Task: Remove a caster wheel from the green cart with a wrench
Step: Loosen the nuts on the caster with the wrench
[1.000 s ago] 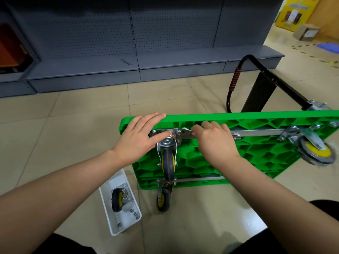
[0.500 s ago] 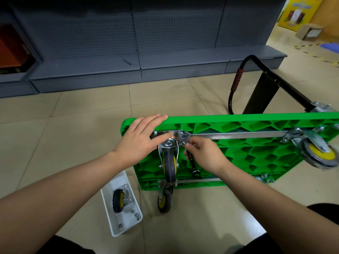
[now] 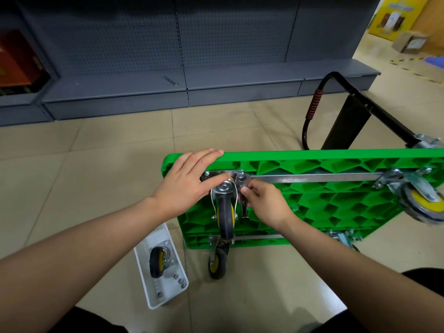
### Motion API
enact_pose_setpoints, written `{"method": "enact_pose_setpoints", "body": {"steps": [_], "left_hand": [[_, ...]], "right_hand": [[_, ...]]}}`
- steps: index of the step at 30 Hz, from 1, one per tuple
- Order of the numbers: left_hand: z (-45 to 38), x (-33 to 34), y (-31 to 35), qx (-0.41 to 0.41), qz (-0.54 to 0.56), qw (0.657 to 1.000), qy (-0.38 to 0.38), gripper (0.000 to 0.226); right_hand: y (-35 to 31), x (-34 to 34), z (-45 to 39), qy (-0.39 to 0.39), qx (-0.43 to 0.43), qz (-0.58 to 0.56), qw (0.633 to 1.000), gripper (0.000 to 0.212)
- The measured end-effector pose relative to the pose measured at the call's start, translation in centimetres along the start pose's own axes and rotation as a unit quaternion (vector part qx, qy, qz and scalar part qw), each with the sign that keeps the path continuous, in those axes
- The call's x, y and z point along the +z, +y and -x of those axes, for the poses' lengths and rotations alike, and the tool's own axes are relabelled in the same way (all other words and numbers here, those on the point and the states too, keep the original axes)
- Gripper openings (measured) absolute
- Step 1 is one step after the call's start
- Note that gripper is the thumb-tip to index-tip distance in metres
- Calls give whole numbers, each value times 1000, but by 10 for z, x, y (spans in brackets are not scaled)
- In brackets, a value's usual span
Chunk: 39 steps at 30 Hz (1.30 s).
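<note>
Green cart (image 3: 324, 200) lies tipped up; left hand (image 3: 189, 182) presses flat beside its caster wheel (image 3: 225, 217), right hand (image 3: 264, 203) grips the wrench (image 3: 244, 210).

tray (image 3: 178, 293) on floor left of cart (image 3: 312, 205); loose wheel (image 3: 157, 262) in tray

The tiled floor (image 3: 101, 152) carries the tipped-up green cart (image 3: 336, 203) and, just beside it, a white tray (image 3: 144, 292).
</note>
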<state>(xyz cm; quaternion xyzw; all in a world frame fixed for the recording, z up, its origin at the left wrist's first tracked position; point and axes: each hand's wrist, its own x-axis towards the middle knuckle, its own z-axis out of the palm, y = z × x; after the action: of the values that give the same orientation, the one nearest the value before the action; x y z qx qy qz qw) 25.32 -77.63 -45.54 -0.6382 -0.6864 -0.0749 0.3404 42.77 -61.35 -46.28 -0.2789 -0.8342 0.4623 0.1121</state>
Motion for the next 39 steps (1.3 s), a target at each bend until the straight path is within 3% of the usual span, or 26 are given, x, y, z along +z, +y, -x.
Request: {"method": "enact_pose_setpoints", "body": {"steps": [10,12,15,17,20,24,26,32,39], "left_hand": [[-1,-1,0,2,-4,1000,2,46],[-1,0,0,1,-4,1000,2,47],[-1,-1,0,2,-4,1000,1,47],[-1,-2,0,3,-4,1000,1,45],[-1,-1,0,5,-4,1000,-2,44],[0,0,-1,5,-6,1000,-3,46],[0,0,-1,4,-4,1000,-2,44],[0,-1,0,4,-4,1000,-6,46],[0,1,0,-1,-4,1000,-3,45]], "right_hand": [[-7,-21,-4,-12,-75,181,981,21],[-10,-29,-2,17,-121,305,945,16],[-17,-38,-2,105,-204,472,851,10],[-17,-40,-2,127,-216,495,832,16],[-16,-46,1,105,-206,438,869,8],[-11,-53,7,49,-128,263,955,20],[-11,-49,9,35,-95,185,977,24],[-9,-22,9,-9,-33,89,995,24],[-7,-7,3,14,5,68,998,25]]}}
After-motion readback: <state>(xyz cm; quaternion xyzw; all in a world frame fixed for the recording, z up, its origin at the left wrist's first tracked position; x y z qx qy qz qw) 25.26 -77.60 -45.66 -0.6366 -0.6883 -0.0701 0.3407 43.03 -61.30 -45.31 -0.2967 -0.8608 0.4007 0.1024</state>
